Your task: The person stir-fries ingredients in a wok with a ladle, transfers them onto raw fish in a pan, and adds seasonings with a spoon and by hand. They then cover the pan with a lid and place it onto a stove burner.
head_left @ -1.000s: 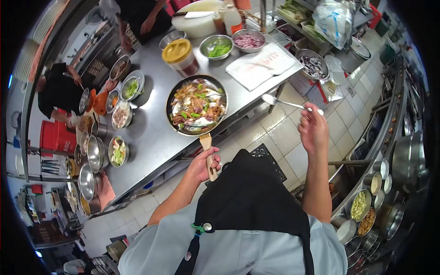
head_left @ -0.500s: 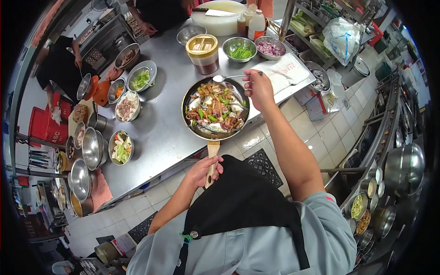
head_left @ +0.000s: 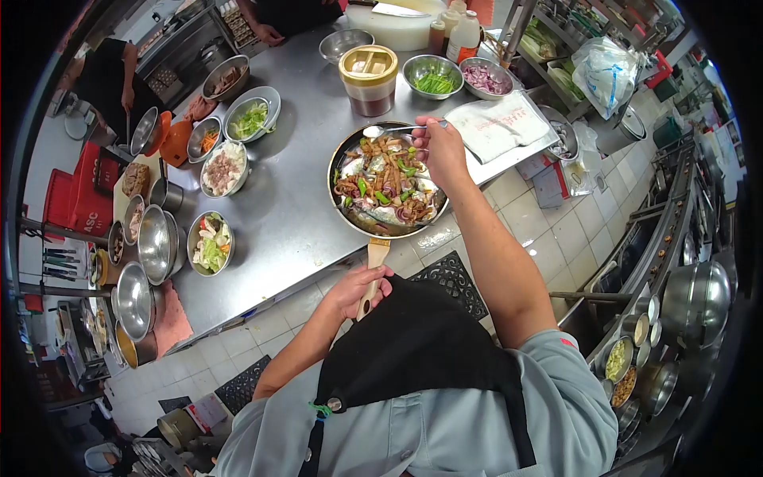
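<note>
My left hand (head_left: pixel 355 292) is wrapped around the pale wooden handle (head_left: pixel 378 254) of a frying pan (head_left: pixel 375 230) at the table's near edge. In the pan lie pieces of silvery fish (head_left: pixel 387 213) topped with browned strips, green pepper pieces and purple onion. My right hand (head_left: pixel 442 155) pinches a metal spoon (head_left: pixel 404 128) above the pan's far right side. The spoon's bowl, near the far rim, carries something white (head_left: pixel 373 132). Just beyond the pan stands a tub (head_left: pixel 369 89) of dark red sauce with a yellowish lid.
Bowls of chopped greens (head_left: pixel 433 83) and purple onion (head_left: pixel 486 78) stand behind, beside a white cloth (head_left: pixel 501 129). More food bowls, including one of cut vegetables (head_left: pixel 211 253), line the left. Two other people work at the far side; one hand (head_left: pixel 269 34) shows.
My right hand and the spoon have shifted left over the pan's far side. The whole scene sits slightly further right in view. My left hand keeps its hold on the handle.
</note>
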Motion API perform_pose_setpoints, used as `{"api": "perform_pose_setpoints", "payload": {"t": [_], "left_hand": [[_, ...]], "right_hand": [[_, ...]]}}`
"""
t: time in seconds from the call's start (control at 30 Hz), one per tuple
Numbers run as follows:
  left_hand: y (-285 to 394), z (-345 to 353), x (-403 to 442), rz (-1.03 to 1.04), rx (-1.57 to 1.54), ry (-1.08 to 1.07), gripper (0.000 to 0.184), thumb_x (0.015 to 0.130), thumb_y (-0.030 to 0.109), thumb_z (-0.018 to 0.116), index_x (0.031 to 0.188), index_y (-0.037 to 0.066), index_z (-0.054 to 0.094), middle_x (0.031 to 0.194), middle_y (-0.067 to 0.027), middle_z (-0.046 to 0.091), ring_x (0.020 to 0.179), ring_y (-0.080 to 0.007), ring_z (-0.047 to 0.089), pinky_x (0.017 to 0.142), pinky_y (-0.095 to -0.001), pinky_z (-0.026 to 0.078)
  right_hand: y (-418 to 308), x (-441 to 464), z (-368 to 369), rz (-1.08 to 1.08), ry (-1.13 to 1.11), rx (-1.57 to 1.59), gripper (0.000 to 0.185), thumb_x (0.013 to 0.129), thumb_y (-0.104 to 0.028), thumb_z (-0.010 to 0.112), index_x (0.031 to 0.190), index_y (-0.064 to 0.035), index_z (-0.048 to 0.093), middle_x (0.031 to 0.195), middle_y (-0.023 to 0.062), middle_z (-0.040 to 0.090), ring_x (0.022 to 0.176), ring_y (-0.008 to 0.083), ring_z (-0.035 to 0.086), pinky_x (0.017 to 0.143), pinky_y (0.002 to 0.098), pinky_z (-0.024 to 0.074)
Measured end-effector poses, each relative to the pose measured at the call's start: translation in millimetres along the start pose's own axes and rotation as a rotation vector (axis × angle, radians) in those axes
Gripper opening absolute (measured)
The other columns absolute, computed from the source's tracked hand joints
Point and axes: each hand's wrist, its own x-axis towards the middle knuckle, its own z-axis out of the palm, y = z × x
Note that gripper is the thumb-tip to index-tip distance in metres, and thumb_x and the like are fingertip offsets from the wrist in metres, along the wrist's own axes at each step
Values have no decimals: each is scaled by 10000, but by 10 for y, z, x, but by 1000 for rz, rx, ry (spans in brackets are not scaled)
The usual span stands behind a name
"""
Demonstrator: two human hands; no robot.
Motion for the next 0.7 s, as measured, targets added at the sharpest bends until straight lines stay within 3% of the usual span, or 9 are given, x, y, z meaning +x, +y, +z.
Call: {"api": "perform_pose_setpoints", "payload": {"t": [0.27,0.47,0.7], "left_hand": [[8,46,-14,10,10,13,296,1069,329,546,1164,51,572,787,-77,674,468,-99,585,403,-219,470],[16,102,-32,15,-11,15,291,1068,328,546,1155,52,569,784,-83,673,462,-106,575,407,-222,461],[-2,106,-15,14,-32,15,284,1069,328,543,1150,55,559,790,-104,673,459,-114,559,409,-227,454]], "right_hand": [[202,-122,231,-25,-39,-210,239,1063,-207,456,1142,-46,614,908,37,630,723,101,569,559,257,450],[221,-321,163,108,-117,-40,234,1061,-210,463,1140,-54,618,915,32,623,727,104,562,582,259,448],[269,-736,10,117,-197,-187,244,1077,-191,435,1113,-27,612,851,42,620,677,94,576,539,255,472]]}}
